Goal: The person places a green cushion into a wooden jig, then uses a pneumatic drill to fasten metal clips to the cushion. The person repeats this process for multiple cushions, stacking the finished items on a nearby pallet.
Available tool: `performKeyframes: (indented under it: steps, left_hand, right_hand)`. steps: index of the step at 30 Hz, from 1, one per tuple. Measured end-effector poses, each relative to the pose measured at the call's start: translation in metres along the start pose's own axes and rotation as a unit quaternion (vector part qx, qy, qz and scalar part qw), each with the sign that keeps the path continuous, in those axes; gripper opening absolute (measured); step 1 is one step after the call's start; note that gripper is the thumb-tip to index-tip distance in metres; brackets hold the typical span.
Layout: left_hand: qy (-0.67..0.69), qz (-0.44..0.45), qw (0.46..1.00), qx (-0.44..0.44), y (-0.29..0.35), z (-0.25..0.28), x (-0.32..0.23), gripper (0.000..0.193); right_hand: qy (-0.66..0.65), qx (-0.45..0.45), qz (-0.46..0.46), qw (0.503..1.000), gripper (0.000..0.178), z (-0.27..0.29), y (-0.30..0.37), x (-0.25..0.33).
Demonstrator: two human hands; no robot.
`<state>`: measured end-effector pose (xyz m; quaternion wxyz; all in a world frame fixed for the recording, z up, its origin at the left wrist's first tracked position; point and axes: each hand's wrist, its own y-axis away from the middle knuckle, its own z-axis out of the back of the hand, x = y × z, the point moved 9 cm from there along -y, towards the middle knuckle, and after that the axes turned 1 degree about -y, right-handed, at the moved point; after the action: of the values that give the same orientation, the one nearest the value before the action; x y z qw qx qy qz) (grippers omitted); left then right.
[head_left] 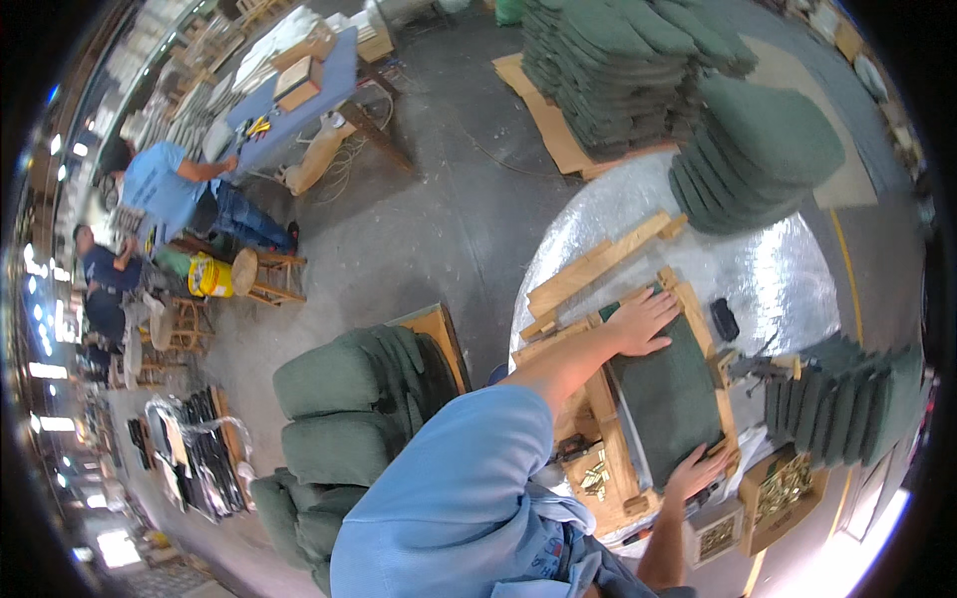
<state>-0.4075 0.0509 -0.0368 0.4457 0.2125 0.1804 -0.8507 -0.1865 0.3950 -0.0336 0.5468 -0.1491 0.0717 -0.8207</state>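
A dark green upholstered panel (666, 399) lies inside a wooden frame (610, 429) on a round, silver-covered table (568, 239). Flat on the panel's far end rests my left hand (643, 324), fingers spread. At the near right corner my right hand (698, 473) touches the panel and the frame's edge, its fingers stretched out. Neither hand appears to hold anything. A small dark object (726, 319) sits just outside the frame, and a tool (763, 367), partly hard to make out, lies beside its right rail.
Green cushions stand in a stack (758, 149) on the table, a row (847, 399) at right, and a pile (339, 399) at left. Brass-coloured hardware fills a cardboard box (783, 498). Loose wooden strips (603, 264) lie behind the frame. A person (169, 189) works at a blue table (289, 110).
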Motion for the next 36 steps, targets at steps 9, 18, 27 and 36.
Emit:
performKeyframes:
  steps: [9,18,27,36]
  left_hand:
    - [-0.016,-0.013,1.000,-0.018,0.022,0.009,-0.004,0.086]
    - [-0.070,-0.023,0.997,0.015,0.031,0.007,-0.006,0.088]
    - [-0.053,-0.005,0.998,0.035,0.016,0.001,-0.009,0.089]
    - [-0.091,-0.020,0.996,0.006,0.146,0.022,-0.049,0.054]
  right_hand:
    - [0.043,0.022,-0.044,0.998,0.075,-0.012,0.021,0.001]
    - [0.107,0.061,-0.078,0.989,0.075,-0.018,0.032,0.000]
    - [0.119,0.050,-0.076,0.989,0.074,-0.019,0.024,-0.008]
    - [0.101,0.032,-0.064,0.992,0.074,-0.011,0.019,0.001]
